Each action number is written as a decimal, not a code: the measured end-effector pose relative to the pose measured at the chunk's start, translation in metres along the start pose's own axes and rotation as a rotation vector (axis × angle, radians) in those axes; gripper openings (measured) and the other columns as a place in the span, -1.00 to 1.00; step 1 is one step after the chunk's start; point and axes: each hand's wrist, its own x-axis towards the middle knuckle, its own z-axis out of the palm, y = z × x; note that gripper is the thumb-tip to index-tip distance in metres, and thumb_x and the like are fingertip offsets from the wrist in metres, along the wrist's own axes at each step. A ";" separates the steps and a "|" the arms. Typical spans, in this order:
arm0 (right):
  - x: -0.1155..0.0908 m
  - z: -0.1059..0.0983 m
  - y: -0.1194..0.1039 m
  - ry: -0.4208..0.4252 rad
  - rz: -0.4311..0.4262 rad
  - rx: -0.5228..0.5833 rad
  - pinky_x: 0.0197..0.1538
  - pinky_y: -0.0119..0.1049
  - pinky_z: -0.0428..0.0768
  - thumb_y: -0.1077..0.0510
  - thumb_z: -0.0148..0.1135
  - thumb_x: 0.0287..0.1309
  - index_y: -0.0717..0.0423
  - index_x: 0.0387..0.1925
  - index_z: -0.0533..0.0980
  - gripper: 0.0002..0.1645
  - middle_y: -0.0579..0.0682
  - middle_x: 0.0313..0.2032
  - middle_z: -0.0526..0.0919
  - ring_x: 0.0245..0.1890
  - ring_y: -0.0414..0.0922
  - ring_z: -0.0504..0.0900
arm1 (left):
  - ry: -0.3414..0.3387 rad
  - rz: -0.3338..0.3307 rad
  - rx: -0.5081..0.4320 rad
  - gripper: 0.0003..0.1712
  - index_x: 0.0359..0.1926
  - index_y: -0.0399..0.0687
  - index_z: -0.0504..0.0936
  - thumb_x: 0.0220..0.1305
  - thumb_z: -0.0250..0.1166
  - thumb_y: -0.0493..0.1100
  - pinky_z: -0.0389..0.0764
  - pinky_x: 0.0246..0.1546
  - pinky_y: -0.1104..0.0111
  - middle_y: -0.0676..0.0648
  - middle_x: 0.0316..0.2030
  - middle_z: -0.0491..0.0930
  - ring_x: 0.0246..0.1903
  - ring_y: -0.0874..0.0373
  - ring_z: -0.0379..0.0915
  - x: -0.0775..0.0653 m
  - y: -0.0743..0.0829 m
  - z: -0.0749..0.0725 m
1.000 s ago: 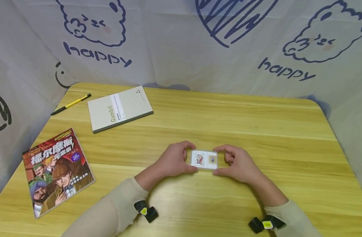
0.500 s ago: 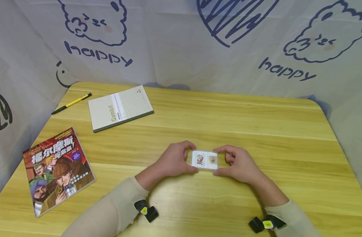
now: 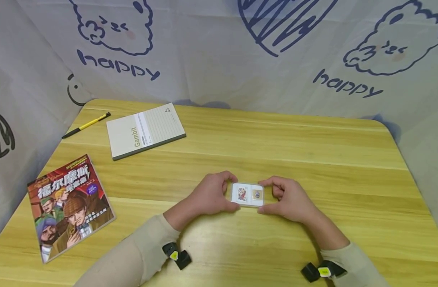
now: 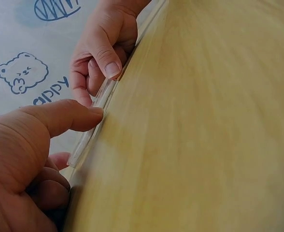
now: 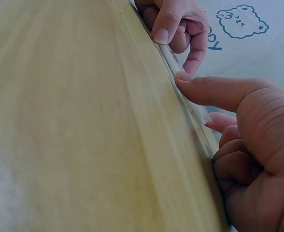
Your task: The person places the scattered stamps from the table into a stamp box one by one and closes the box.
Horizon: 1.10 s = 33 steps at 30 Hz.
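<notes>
A small flat clear plastic case (image 3: pixel 248 194) lies low over the wooden table in the head view, between both hands. Inside it a white insert frames a colourful stamp-like picture on the left and a gold square with a round emblem on the right. My left hand (image 3: pixel 212 194) pinches the case's left end between thumb and forefinger. At the right end, my right hand (image 3: pixel 289 199) grips it the same way. Both wrist views show the case (image 4: pixel 92 126) edge-on as a thin clear slab, the thumbs along its near edge and the other fingers curled under the palms.
On the table's left side lies a comic-style book (image 3: pixel 71 209) with a red cover. Behind it are a beige notebook (image 3: pixel 146 131) and a yellow and black pen (image 3: pixel 86 126). A printed white cloth (image 3: pixel 219 59) hangs along the table's back edge.
</notes>
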 end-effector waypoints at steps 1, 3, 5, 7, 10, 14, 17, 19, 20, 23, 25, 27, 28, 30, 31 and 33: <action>0.000 0.000 0.000 0.000 0.002 0.001 -0.25 -0.28 0.37 0.06 0.73 -0.27 0.02 0.02 0.63 -0.30 -0.13 -0.65 0.17 -0.61 -0.21 0.15 | 0.000 -0.001 0.001 -0.27 0.05 -0.15 0.58 -0.19 0.67 -0.09 0.29 -0.60 0.38 0.02 -0.59 0.38 -0.61 0.22 0.24 0.000 0.000 0.000; 0.000 0.001 -0.001 0.001 0.002 0.005 -0.24 -0.27 0.36 0.07 0.73 -0.27 0.04 0.03 0.63 -0.29 -0.13 -0.64 0.17 -0.60 -0.21 0.16 | -0.001 -0.002 -0.001 -0.28 0.05 -0.15 0.59 -0.19 0.67 -0.09 0.29 -0.60 0.38 0.02 -0.59 0.38 -0.61 0.22 0.24 0.000 0.000 0.000; 0.000 0.001 -0.001 0.004 0.005 0.009 -0.23 -0.27 0.36 0.08 0.73 -0.28 0.04 0.03 0.63 -0.28 -0.14 -0.64 0.18 -0.60 -0.20 0.17 | -0.004 -0.008 -0.007 -0.27 0.05 -0.15 0.59 -0.20 0.68 -0.10 0.29 -0.60 0.39 0.02 -0.59 0.38 -0.62 0.23 0.23 0.000 -0.001 0.000; 0.000 0.002 0.000 0.007 0.003 0.007 -0.23 -0.27 0.36 0.09 0.73 -0.29 0.04 0.03 0.63 -0.28 -0.13 -0.63 0.18 -0.59 -0.20 0.18 | -0.006 -0.015 -0.016 -0.27 0.05 -0.14 0.59 -0.20 0.68 -0.10 0.29 -0.60 0.39 0.02 -0.59 0.38 -0.62 0.23 0.23 0.000 -0.001 0.000; 0.000 0.001 -0.001 0.012 0.000 0.006 -0.22 -0.26 0.36 0.08 0.74 -0.30 0.02 0.00 0.63 -0.29 -0.13 -0.62 0.19 -0.58 -0.19 0.20 | -0.008 -0.023 -0.032 -0.26 0.05 -0.13 0.59 -0.22 0.69 -0.12 0.29 -0.60 0.38 0.01 -0.59 0.38 -0.62 0.22 0.23 0.000 -0.001 0.000; 0.000 0.001 -0.003 0.013 0.006 0.008 -0.21 -0.23 0.36 0.07 0.75 -0.33 -0.01 -0.04 0.62 -0.30 -0.11 -0.61 0.20 -0.55 -0.17 0.22 | -0.010 -0.029 -0.051 -0.26 0.04 -0.12 0.58 -0.22 0.70 -0.13 0.28 -0.60 0.38 0.01 -0.59 0.36 -0.62 0.21 0.23 0.000 0.000 -0.001; 0.001 0.001 -0.003 0.009 0.020 0.010 -0.21 -0.22 0.36 0.08 0.75 -0.33 0.00 -0.05 0.61 -0.31 -0.11 -0.60 0.20 -0.55 -0.16 0.22 | -0.016 -0.038 -0.063 -0.26 0.05 -0.11 0.58 -0.22 0.70 -0.14 0.27 -0.60 0.38 0.02 -0.60 0.35 -0.63 0.22 0.21 0.001 0.000 -0.001; 0.002 0.001 -0.004 0.006 0.029 0.012 -0.21 -0.22 0.35 0.09 0.75 -0.34 0.01 -0.06 0.62 -0.31 -0.11 -0.61 0.19 -0.55 -0.16 0.22 | -0.020 -0.044 -0.071 -0.26 0.05 -0.11 0.57 -0.21 0.70 -0.14 0.27 -0.60 0.38 0.02 -0.60 0.34 -0.63 0.22 0.20 0.001 -0.001 -0.001; 0.002 0.001 -0.004 0.006 0.032 0.012 -0.22 -0.21 0.35 0.10 0.75 -0.34 0.01 -0.06 0.62 -0.31 -0.11 -0.61 0.19 -0.55 -0.16 0.21 | -0.022 -0.047 -0.074 -0.25 0.05 -0.12 0.57 -0.21 0.71 -0.15 0.27 -0.60 0.38 0.02 -0.61 0.33 -0.63 0.22 0.20 0.001 -0.001 -0.001; 0.003 0.001 -0.005 0.005 0.039 0.009 -0.22 -0.21 0.35 0.11 0.75 -0.35 0.00 -0.07 0.64 -0.32 -0.11 -0.62 0.18 -0.56 -0.16 0.20 | -0.027 -0.050 -0.082 -0.25 0.06 -0.12 0.56 -0.21 0.71 -0.15 0.27 -0.60 0.37 0.02 -0.60 0.33 -0.63 0.22 0.19 0.002 -0.001 -0.001; 0.003 0.001 -0.005 0.003 0.042 0.003 -0.22 -0.20 0.35 0.11 0.75 -0.35 0.00 -0.06 0.64 -0.32 -0.12 -0.63 0.18 -0.57 -0.16 0.19 | -0.029 -0.049 -0.088 -0.24 0.06 -0.13 0.56 -0.21 0.71 -0.16 0.27 -0.59 0.37 0.02 -0.60 0.33 -0.63 0.22 0.19 0.002 -0.001 -0.001; 0.003 0.001 -0.006 0.000 0.046 -0.001 -0.22 -0.20 0.35 0.12 0.75 -0.34 -0.01 -0.06 0.64 -0.32 -0.12 -0.63 0.18 -0.57 -0.16 0.19 | -0.029 -0.047 -0.092 -0.25 0.05 -0.13 0.56 -0.21 0.71 -0.16 0.26 -0.59 0.37 0.02 -0.60 0.33 -0.63 0.22 0.19 0.002 -0.001 -0.001; 0.003 0.001 -0.006 -0.001 0.048 -0.003 -0.23 -0.19 0.35 0.13 0.75 -0.34 -0.01 -0.05 0.64 -0.32 -0.12 -0.63 0.18 -0.58 -0.16 0.19 | -0.029 -0.047 -0.094 -0.25 0.05 -0.13 0.56 -0.21 0.71 -0.16 0.26 -0.59 0.37 0.02 -0.61 0.33 -0.63 0.22 0.19 0.002 -0.001 -0.001; 0.003 0.001 -0.007 -0.002 0.053 -0.003 -0.23 -0.19 0.35 0.14 0.75 -0.33 -0.01 -0.04 0.64 -0.32 -0.12 -0.63 0.18 -0.58 -0.16 0.19 | -0.029 -0.048 -0.097 -0.26 0.04 -0.13 0.56 -0.21 0.71 -0.17 0.26 -0.59 0.37 0.01 -0.61 0.32 -0.64 0.22 0.18 0.002 -0.001 -0.001; 0.003 0.001 -0.007 -0.002 0.054 -0.003 -0.23 -0.19 0.35 0.14 0.74 -0.33 -0.01 -0.04 0.64 -0.32 -0.12 -0.63 0.18 -0.58 -0.16 0.18 | -0.029 -0.049 -0.098 -0.26 0.04 -0.13 0.56 -0.21 0.71 -0.17 0.26 -0.59 0.37 0.01 -0.61 0.32 -0.64 0.22 0.19 0.002 0.000 -0.001; 0.003 0.001 -0.006 0.000 0.057 -0.007 -0.23 -0.19 0.35 0.12 0.75 -0.34 -0.01 -0.04 0.65 -0.31 -0.12 -0.63 0.17 -0.58 -0.16 0.18 | -0.028 -0.051 -0.100 -0.26 0.04 -0.13 0.57 -0.22 0.72 -0.17 0.27 -0.59 0.37 0.01 -0.61 0.33 -0.63 0.22 0.19 0.002 0.000 -0.001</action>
